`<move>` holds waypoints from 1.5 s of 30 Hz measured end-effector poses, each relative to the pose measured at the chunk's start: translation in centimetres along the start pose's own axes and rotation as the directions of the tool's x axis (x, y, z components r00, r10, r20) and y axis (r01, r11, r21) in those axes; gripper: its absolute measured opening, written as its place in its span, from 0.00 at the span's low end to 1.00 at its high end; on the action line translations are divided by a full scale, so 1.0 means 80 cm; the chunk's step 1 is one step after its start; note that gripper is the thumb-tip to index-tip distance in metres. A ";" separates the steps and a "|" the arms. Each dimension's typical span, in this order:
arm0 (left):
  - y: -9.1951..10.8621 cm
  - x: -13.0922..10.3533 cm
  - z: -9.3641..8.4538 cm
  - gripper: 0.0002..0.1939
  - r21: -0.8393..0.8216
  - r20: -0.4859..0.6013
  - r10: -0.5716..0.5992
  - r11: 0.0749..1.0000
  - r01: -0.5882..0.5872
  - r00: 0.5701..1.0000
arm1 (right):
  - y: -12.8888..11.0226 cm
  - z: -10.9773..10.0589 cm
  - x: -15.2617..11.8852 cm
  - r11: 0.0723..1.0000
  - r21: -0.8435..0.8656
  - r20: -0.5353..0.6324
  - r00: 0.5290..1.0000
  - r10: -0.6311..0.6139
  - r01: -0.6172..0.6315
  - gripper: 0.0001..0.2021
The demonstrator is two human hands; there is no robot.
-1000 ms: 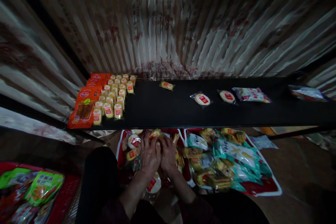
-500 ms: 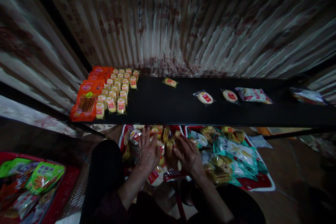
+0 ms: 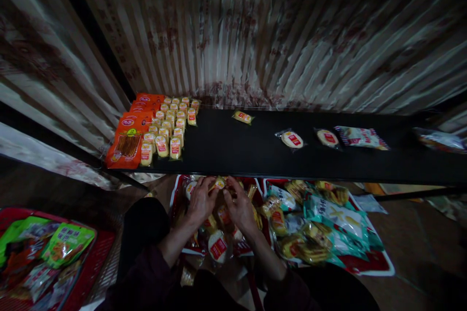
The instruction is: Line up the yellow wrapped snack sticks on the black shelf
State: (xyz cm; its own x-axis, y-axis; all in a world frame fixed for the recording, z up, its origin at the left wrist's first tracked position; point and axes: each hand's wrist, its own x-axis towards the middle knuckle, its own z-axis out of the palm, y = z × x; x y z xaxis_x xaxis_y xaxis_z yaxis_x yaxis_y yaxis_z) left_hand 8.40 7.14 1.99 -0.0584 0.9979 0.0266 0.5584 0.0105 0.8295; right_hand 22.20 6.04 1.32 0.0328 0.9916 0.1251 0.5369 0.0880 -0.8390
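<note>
Over a red basket (image 3: 174, 194) of wrapped snacks, my left hand (image 3: 201, 200) and my right hand (image 3: 241, 208) come close together. Between their fingertips is a small wrapped cake (image 3: 219, 183) with a yellow and red label, pinched from both sides. Below my hands in the same basket lies a round white rice cracker packet (image 3: 218, 246). Other packets there are partly hidden by my hands and in shadow.
A black shelf (image 3: 219, 148) runs across. Orange snack packets (image 3: 126, 143) and rows of small wrapped cakes (image 3: 170, 129) stand at its left; several packets lie further right. A second basket (image 3: 386, 265) holds green packets (image 3: 335, 211). Another red basket (image 3: 104, 248) sits lower left.
My hands have drawn together from among the basket's packets and now have a small wrapped cake between them. The view has shifted slightly, moving the shelf rightward.
</note>
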 end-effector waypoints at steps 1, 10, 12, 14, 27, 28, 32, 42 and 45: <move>0.003 0.001 -0.002 0.10 -0.085 0.006 -0.028 0.996 0.028 1.000 | -0.003 -0.002 0.002 0.998 0.049 -0.009 0.999 0.034 -0.033 0.23; 0.038 0.041 -0.007 0.10 -0.406 0.029 -0.083 0.910 0.088 0.996 | -0.031 -0.011 0.022 0.948 0.302 -0.014 0.994 0.108 -0.099 0.26; 0.046 0.051 -0.008 0.09 -0.370 0.029 -0.033 0.928 0.041 0.999 | -0.032 -0.010 0.030 0.950 0.296 -0.009 0.994 0.107 -0.099 0.27; 0.052 0.061 -0.011 0.09 -0.333 0.023 0.004 0.943 0.004 1.000 | -0.033 -0.010 0.040 0.946 0.309 0.002 0.994 0.105 -0.101 0.28; 0.026 0.108 -0.025 0.04 -0.408 -0.015 0.136 0.904 -0.130 0.991 | -0.031 0.016 0.098 0.962 0.262 -0.021 0.996 0.089 -0.080 0.28; 0.023 0.109 -0.026 0.04 -0.416 -0.028 0.129 0.900 -0.129 0.991 | -0.032 0.019 0.101 0.960 0.270 -0.017 0.997 0.079 -0.072 0.28; 0.015 0.116 -0.028 0.04 -0.460 -0.077 0.083 0.881 -0.109 0.994 | -0.038 0.029 0.113 0.963 0.267 -0.020 0.999 0.047 -0.040 0.26; 0.004 0.126 -0.022 0.06 -0.478 -0.119 0.062 0.871 -0.112 0.991 | -0.045 0.035 0.128 0.984 0.179 -0.014 1.000 0.018 -0.015 0.25; 0.005 0.126 -0.022 0.05 -0.456 -0.127 0.058 0.883 -0.110 0.990 | -0.045 0.035 0.129 0.986 0.169 -0.005 1.000 0.012 -0.011 0.26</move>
State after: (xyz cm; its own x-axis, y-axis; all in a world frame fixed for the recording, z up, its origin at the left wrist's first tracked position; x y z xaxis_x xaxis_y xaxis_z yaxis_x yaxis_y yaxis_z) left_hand 6.56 17.12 3.60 -0.1309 0.9807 0.1453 0.1224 -0.1294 0.9840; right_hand 18.25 16.24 4.13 0.0431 0.9921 0.1176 0.3863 0.0920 -0.9178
